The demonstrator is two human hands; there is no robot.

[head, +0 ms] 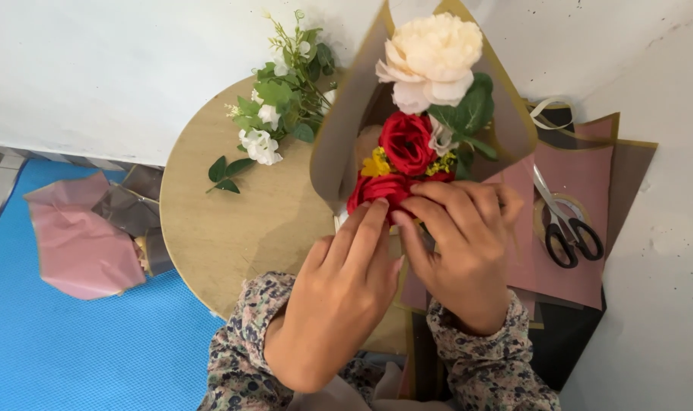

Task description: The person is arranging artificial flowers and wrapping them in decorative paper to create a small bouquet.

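Both hands, left and right, clasp a wrapped bouquet over a round table.

We can't see the bouquet stems, both hands cover them. Our sleeves run off the bottom edge, and the scissors hide part of the tape roll beneath them.

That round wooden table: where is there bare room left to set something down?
The round wooden table is bare between the loose green sprigs with white flowers and the left hand. The right side is crowded: both hands, the right hand included, hold the bouquet, and scissors lie on pink sheets.
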